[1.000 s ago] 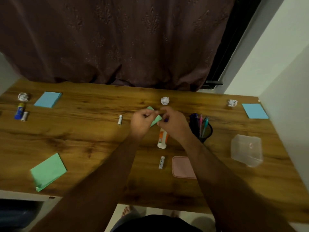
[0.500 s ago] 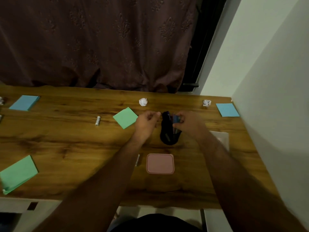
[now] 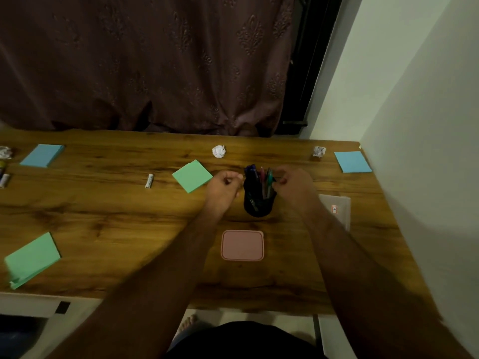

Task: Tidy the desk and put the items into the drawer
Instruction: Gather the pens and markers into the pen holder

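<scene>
On the far left of the bench [image 3: 103, 218] a paper ball [image 3: 5, 152] sits by a blue note pad [image 3: 42, 155]. Near the front edge lies a green pad [image 3: 32, 259]. A small white tube [image 3: 149, 180] lies apart, then another green pad [image 3: 192, 175]. The left hand [image 3: 224, 187] is just left of the black pen cup [image 3: 258, 200], fingers curled; I cannot tell if its grip holds anything. The right hand [image 3: 294, 186] is curled at the cup's right rim; its grip is hard to tell too. A pink lid [image 3: 242, 245] lies in front. A blue pad [image 3: 352, 162] sits far right.
</scene>
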